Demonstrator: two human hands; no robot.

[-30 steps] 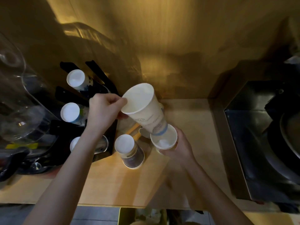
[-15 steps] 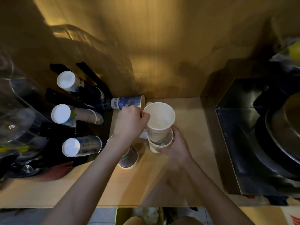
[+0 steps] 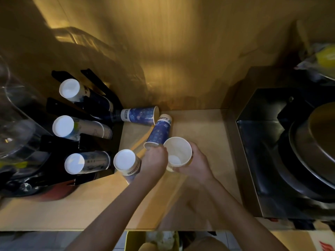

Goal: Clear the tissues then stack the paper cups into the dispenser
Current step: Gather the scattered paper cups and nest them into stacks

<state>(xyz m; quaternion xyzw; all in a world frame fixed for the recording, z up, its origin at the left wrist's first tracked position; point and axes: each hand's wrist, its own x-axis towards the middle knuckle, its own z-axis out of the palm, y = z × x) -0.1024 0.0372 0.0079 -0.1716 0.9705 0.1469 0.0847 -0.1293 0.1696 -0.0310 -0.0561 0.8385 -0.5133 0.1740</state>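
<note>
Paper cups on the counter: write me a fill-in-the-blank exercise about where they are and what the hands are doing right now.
1. The right hand holds a white cup stack with its open mouth facing ____.
2. The left hand reaches a blue cup that lies on its ____ on the wooden counter.
3. The black dispenser holds ____ rows of cups.
4. An upside-down cup stands on the counter to the ____ of the left hand.

Missing words: up; side; three; left
</note>
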